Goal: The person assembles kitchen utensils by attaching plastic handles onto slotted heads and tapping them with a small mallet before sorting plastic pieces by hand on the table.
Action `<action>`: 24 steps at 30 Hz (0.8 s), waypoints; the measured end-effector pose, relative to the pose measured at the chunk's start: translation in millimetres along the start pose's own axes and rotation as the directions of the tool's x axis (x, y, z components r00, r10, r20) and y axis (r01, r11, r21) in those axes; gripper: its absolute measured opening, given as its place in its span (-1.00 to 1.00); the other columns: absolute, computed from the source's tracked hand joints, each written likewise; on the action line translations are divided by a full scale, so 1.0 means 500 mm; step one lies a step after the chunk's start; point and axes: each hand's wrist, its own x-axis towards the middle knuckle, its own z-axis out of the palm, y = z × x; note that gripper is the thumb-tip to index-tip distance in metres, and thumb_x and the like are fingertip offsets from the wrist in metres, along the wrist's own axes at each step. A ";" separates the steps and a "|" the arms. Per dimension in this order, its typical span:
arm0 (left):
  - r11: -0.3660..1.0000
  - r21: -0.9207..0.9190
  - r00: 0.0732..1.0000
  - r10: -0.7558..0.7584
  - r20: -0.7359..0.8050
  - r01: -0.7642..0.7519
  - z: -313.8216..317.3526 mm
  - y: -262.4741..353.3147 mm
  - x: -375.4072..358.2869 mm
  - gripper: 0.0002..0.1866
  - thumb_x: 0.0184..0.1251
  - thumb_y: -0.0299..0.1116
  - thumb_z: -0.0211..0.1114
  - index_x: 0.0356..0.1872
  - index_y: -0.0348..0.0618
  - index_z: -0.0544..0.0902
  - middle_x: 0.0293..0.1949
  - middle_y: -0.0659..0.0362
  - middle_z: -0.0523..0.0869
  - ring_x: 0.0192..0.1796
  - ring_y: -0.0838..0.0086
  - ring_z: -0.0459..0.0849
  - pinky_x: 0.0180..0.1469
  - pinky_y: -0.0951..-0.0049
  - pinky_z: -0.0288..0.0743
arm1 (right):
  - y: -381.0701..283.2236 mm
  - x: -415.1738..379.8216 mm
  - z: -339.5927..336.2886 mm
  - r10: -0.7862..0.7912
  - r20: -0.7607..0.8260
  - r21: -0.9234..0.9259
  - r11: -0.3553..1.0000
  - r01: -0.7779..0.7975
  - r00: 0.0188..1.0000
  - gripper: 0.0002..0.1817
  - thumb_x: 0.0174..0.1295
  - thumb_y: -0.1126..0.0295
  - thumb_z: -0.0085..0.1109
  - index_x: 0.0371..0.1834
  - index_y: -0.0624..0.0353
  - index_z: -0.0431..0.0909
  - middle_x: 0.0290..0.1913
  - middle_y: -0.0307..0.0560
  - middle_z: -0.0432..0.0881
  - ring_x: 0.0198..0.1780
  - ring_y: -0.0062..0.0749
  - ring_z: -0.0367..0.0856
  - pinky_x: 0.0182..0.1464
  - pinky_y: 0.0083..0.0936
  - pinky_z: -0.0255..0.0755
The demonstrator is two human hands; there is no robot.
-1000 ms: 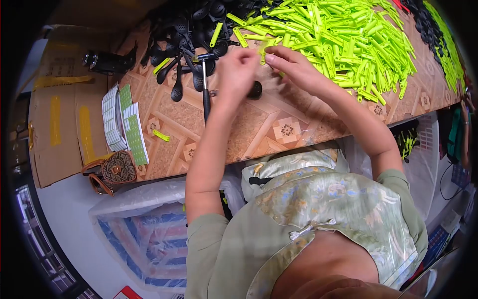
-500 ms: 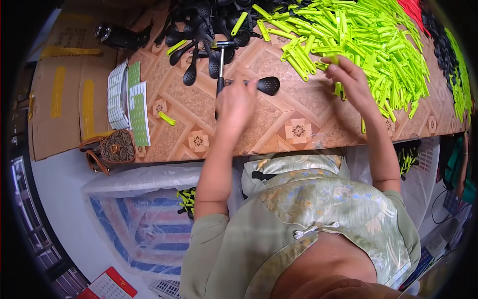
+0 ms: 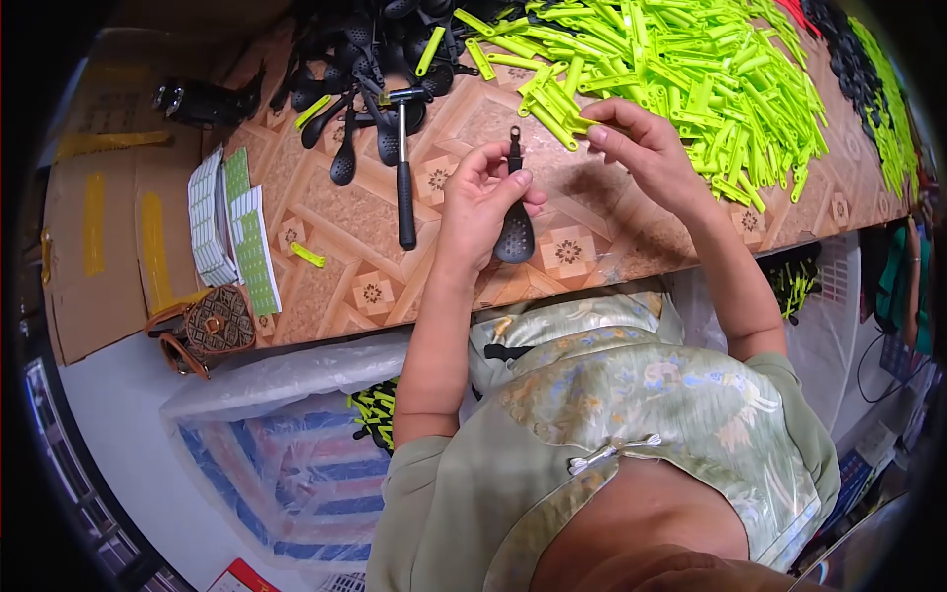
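Note:
My left hand grips a black perforated spoon near its middle. The spoon's round, holed bowl points toward my body and its narrow, looped end points away. To the right, my right hand pinches a lime-green plastic handle piece at the near-left edge of a large heap of such pieces; the fingers partly hide it. A hammer with a black grip lies left of my left hand, its head against the black spoons.
A pile of black spoons covers the table's far left. One green piece lies alone near printed sheets. A small patterned bag sits at the front-left edge. Below is a plastic-lined striped bin; cardboard stands left.
My left hand has lifted the spoon and turned it so its bowl points toward me. My right hand has moved slightly left along the heap. The view has shifted a little.

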 end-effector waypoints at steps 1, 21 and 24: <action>1.000 -0.003 1.000 0.008 0.011 -0.007 0.006 0.006 -0.001 -0.67 0.25 -0.57 0.24 0.03 -0.29 0.47 -0.29 0.20 0.58 -0.32 0.51 0.68 -0.30 0.59 0.59 | -0.012 -0.005 0.000 0.067 0.022 0.041 0.997 -0.068 0.997 -0.77 0.32 0.34 0.10 -0.05 0.19 0.55 -0.21 -0.31 0.56 -0.24 -0.73 0.44 -0.22 -0.73 0.32; 0.961 0.268 0.990 -0.094 0.109 0.062 0.043 0.024 0.025 -0.65 0.16 -0.57 0.33 0.01 -0.38 0.56 -0.25 0.12 0.71 -0.28 0.57 0.68 -0.22 0.63 0.57 | -0.042 -0.001 -0.033 -0.390 0.164 -0.500 0.759 0.417 0.906 -0.83 0.10 0.45 0.23 -0.27 0.20 0.48 -0.20 -0.10 0.49 -0.14 -0.26 0.48 -0.03 -0.44 0.36; 0.940 0.341 0.990 -0.067 0.122 0.022 0.043 0.024 0.024 -0.66 0.16 -0.59 0.32 -0.01 -0.38 0.58 -0.24 0.12 0.71 -0.25 0.57 0.68 -0.20 0.62 0.57 | -0.025 0.010 -0.026 -0.487 0.248 -0.538 0.649 0.537 0.837 -0.81 0.04 0.50 0.25 -0.27 0.20 0.48 -0.22 -0.07 0.48 -0.10 -0.15 0.46 0.00 -0.34 0.35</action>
